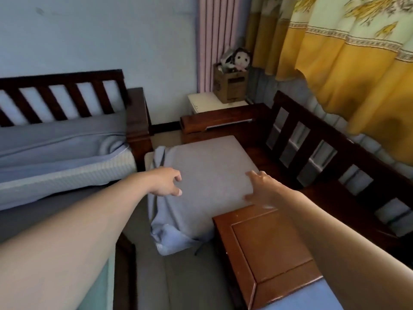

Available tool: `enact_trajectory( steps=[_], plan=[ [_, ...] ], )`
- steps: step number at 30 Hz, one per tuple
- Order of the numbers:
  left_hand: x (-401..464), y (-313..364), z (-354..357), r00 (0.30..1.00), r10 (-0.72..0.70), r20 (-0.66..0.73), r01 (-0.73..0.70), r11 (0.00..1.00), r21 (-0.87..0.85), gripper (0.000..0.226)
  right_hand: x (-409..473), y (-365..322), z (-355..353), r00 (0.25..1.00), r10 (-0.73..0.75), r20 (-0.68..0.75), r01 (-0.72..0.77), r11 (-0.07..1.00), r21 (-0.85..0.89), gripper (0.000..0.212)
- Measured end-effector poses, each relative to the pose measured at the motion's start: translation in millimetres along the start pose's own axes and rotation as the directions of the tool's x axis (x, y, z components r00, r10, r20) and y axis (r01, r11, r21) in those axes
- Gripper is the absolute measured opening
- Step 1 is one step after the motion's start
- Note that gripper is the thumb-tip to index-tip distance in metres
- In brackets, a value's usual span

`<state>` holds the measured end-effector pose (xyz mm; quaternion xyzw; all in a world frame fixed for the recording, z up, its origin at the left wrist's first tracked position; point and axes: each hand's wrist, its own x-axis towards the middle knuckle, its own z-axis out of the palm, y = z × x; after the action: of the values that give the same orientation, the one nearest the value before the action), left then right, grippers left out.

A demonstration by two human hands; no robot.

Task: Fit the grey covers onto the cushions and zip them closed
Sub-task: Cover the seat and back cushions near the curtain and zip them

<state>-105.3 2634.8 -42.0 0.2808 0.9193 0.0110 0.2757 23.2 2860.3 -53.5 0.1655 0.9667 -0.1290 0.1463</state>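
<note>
A square cushion in a grey cover (210, 168) lies on the wooden sofa seat in the middle of the view. Its white inner edge (148, 158) shows at the far left corner, and loose grey cover fabric (169, 231) hangs bunched off the near left side. My left hand (166, 181) hovers over the cushion's left part, fingers loosely curled, holding nothing. My right hand (260, 186) rests with spread fingers on the cushion's near right edge. On the sofa at the left lies a long cushion (67, 175), white-striped, with a grey cover (55, 142) partly drawn over it.
A brown wooden armrest (274, 249) stands right below my right hand. Dark slatted sofa backs (312, 144) run along the right and the far left (62, 95). A small white table (207, 104) with a cardboard box and plush toy (237, 59) stands in the corner by the curtains.
</note>
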Motion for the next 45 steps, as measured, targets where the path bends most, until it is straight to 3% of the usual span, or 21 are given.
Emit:
enact_trajectory(
  steps=[7, 16, 24, 35, 41, 45],
  plan=[
    [74, -68, -32, 1.000, 0.007, 0.021, -0.007, 1.000, -0.006, 0.052, 92, -54, -9, 0.999, 0.022, 0.037, -0.022, 1.000, 0.000, 0.074],
    [190, -126, -107, 0.983, 0.166, 0.082, -0.171, 0.983, 0.063, 0.053, 200, -126, -25, 0.993, 0.116, 0.035, -0.119, 0.990, 0.073, 0.072],
    [262, -137, -139, 0.977, 0.182, 0.112, -0.189, 0.981, 0.053, 0.056, 268, -115, -38, 0.973, 0.220, 0.065, -0.225, 0.970, 0.092, 0.073],
    [342, -143, -181, 0.971, 0.194, 0.140, -0.208, 0.974, 0.091, 0.059, 354, -116, -54, 0.969, 0.240, 0.054, -0.246, 0.947, 0.206, 0.073],
    [422, -140, -195, 0.927, 0.305, 0.217, -0.337, 0.933, 0.129, 0.059, 405, -116, -54, 0.928, 0.369, 0.057, -0.371, 0.896, 0.245, 0.073],
    [482, -140, -212, 0.853, 0.428, 0.299, -0.485, 0.862, 0.151, 0.057, 446, -126, -49, 0.853, 0.515, 0.090, -0.517, 0.806, 0.290, 0.073]
  ],
)
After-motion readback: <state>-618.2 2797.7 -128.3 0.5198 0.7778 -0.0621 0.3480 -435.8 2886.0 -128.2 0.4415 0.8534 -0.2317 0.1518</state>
